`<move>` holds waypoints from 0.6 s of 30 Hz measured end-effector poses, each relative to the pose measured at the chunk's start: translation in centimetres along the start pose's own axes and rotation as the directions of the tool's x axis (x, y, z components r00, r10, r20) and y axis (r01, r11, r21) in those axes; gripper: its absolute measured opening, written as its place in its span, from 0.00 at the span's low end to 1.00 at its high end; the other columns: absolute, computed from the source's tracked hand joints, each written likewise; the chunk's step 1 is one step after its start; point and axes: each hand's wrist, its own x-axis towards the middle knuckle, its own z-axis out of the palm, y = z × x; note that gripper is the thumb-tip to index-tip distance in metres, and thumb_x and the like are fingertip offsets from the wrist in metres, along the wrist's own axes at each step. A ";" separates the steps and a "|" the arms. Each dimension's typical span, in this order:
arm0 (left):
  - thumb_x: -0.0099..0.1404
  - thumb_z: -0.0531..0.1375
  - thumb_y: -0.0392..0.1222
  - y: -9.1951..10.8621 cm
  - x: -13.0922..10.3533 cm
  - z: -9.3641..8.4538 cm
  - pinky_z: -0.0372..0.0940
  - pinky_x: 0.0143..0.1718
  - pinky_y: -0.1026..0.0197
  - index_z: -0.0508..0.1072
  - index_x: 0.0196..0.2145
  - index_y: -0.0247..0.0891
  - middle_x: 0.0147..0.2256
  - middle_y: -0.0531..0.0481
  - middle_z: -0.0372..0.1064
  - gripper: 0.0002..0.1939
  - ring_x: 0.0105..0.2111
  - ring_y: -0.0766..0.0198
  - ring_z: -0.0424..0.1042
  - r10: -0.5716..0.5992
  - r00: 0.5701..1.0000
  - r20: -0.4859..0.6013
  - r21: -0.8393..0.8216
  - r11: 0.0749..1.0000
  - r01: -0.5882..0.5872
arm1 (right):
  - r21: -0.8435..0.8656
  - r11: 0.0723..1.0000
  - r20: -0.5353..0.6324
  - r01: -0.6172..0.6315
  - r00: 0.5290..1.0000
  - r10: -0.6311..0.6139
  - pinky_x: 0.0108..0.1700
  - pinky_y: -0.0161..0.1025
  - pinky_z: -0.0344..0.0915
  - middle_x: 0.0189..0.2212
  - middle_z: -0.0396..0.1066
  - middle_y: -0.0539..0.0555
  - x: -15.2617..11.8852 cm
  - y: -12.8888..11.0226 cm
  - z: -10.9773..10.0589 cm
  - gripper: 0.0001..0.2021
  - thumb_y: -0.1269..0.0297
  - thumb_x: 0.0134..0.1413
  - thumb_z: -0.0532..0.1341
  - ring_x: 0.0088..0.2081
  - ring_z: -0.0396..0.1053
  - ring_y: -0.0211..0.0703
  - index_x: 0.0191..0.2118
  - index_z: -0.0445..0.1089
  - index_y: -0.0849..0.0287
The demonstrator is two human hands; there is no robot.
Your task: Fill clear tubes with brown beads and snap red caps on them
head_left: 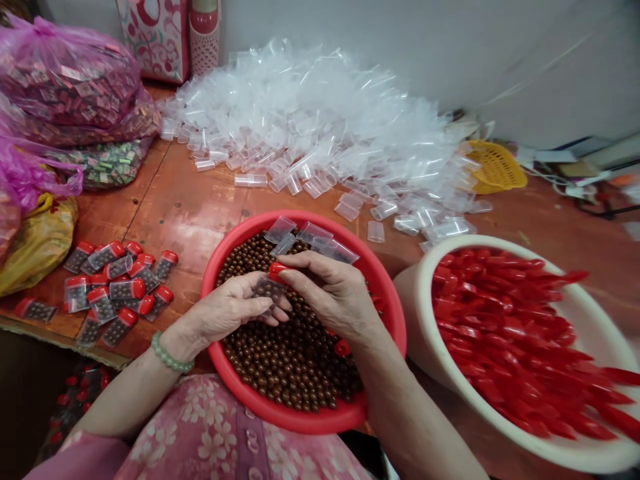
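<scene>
Over a red basin (300, 421) of brown beads (280, 373), my left hand (240, 303) holds a clear plastic tube (267, 291) with dark beads inside. My right hand (327, 287) grips a red cap (277, 271) between thumb and fingers at the tube's upper end; whether the cap is fully seated I cannot tell. Several clear tubes (315, 233) lie on the beads at the basin's far side. A few red caps (343, 347) rest among the beads beneath my right wrist.
Capped, filled tubes (120, 290) lie on the table at left. A big heap of clear tubes (320, 113) spreads along the back. At right stands a white bucket (425, 300) full of red plastic pieces (500, 333). Pink bags (75, 80) and a yellow basket (497, 167) sit farther off.
</scene>
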 end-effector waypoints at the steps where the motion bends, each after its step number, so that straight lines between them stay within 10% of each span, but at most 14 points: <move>1: 0.57 0.67 0.45 0.0 0.0 0.0 0.66 0.40 0.61 0.70 0.41 0.33 0.38 0.46 0.72 0.18 0.35 0.65 0.72 0.004 1.000 -0.008 0.010 1.000 -0.004 | -0.018 1.000 0.009 0.005 1.000 -0.005 0.40 0.39 0.71 0.35 0.79 0.53 -0.1 0.0 -0.2 0.08 0.65 0.58 0.62 0.36 0.76 0.41 0.42 0.76 0.57; 18: 0.60 0.64 0.42 -0.2 0.0 -0.1 0.64 0.41 0.60 0.71 0.43 0.33 0.39 0.46 0.72 0.15 0.35 0.66 0.72 0.038 0.998 -0.040 0.056 0.998 -0.036 | -0.045 0.999 0.004 0.004 1.000 -0.004 0.40 0.40 0.72 0.34 0.79 0.52 0.2 -0.9 -1.1 0.07 0.66 0.56 0.64 0.35 0.75 0.42 0.41 0.76 0.55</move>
